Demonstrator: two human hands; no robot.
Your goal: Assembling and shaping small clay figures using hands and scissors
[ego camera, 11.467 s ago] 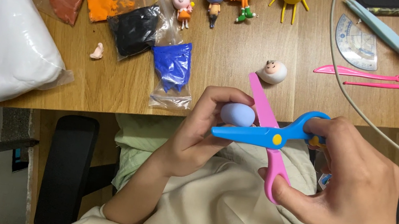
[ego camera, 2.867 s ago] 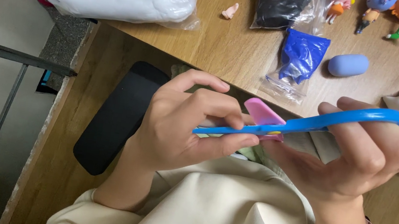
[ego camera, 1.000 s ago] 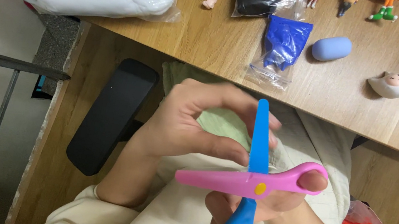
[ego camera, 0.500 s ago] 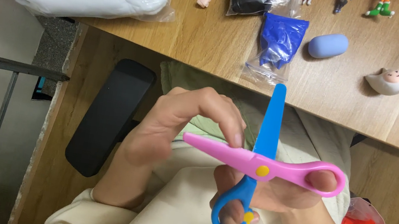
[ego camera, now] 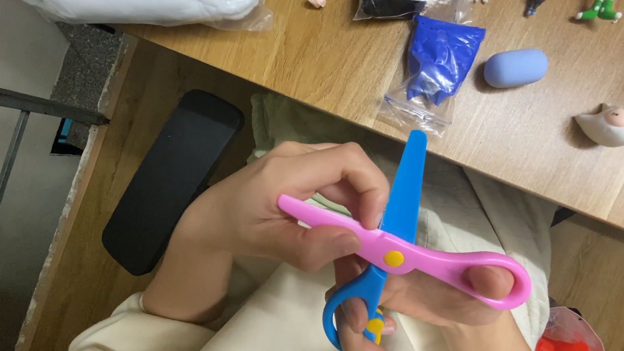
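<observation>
Scissors [ego camera: 393, 255], pink and blue, are gaping wide above our lap. Our left hand [ego camera: 273, 211] is pinching the pink blade; our right hand [ego camera: 427, 294] is gripping both loops. Worktop [ego camera: 297, 56] at twelve o'clock.

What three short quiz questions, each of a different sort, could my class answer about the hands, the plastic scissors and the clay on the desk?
1. True or false: the scissors are closed.
2. Which hand has fingers through the handle loops? A the left hand B the right hand C neither
3. Fill in: the rounded pale blue clay lump lies on the ____, right of the bag of dark blue clay.

Key:
1. False: the blue and pink blades stand wide apart, crossed at the yellow pivot.
2. B: the right hand fills both loops, while the left pinches the pink blade.
3. wooden desk.
</observation>
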